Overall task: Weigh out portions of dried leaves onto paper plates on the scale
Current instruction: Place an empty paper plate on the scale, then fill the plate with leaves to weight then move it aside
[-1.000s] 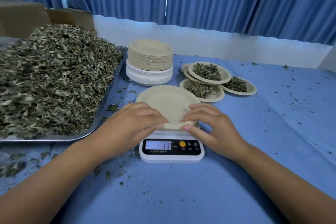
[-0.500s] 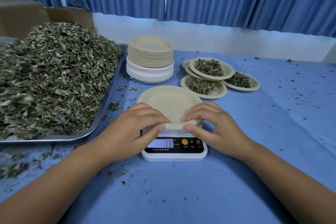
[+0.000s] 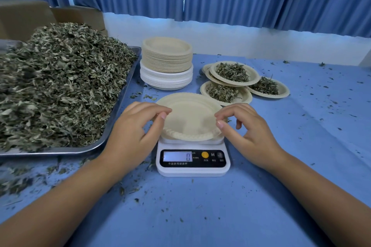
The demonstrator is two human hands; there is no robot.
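Both forearms come in low from the bottom corners and the hands meet at the scale. The left hand [image 3: 136, 126] curls over the left rim of the empty paper plate [image 3: 188, 114]. Its grip is narrow, fingertips on top and thumb tucked at the edge. The right hand [image 3: 249, 132] pinches the right rim between thumb and first finger, the other fingers loosely bent off to the side.

The plate is over the white scale [image 3: 192, 163]. I honestly can't tell if it's resting on the platform or held just above it. The display reads 0, with a yellow button and an M beside it. The small print underneath is too tiny to read.

The plate is round beige pressed paper with a crimped rim. To its left, a shiny metal tray [image 3: 60, 150] holds a big heap of flaky grey-green dried leaves [image 3: 60, 82]. Behind it there's a stack of plates [image 3: 166, 66], beige on white, plus a few filled plates [image 3: 244, 96] overlapping on the blue cloth counter [image 3: 200, 216], which has leaf crumbs scattered around.
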